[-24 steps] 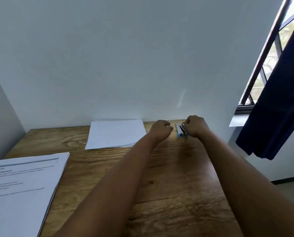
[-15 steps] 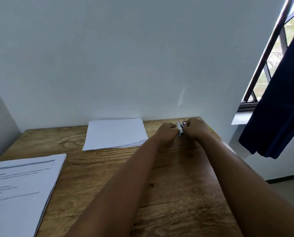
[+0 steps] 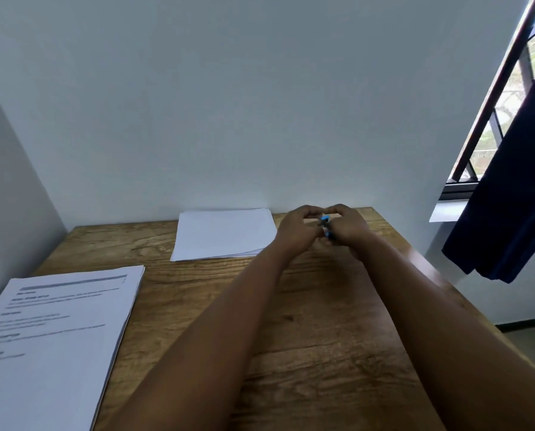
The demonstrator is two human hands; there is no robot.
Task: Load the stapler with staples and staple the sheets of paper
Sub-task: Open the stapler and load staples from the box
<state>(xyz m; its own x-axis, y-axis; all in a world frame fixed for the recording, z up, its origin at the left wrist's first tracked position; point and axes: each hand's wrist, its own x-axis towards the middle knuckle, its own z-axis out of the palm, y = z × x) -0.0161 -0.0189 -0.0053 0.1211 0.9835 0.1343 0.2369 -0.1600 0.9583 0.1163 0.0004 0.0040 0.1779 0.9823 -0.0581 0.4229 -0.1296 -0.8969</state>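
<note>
At the far right end of the wooden surface (image 3: 291, 306), close to the wall, both forearms reach forward and the two hands meet. The left hand (image 3: 297, 230) and the right hand (image 3: 348, 228) have their fingers curled inward toward each other, and the small blue stapler (image 3: 326, 226) sits pinched between them, raised a little off the wood. Each grip is clenched on the stapler; only slivers of blue and a dark part show between the fingers, so whether it is opened cannot be told. Just left of the hands lies a stack of blank sheets (image 3: 224, 233). A printed stack (image 3: 51, 337) lies well apart at the near left corner.
</note>
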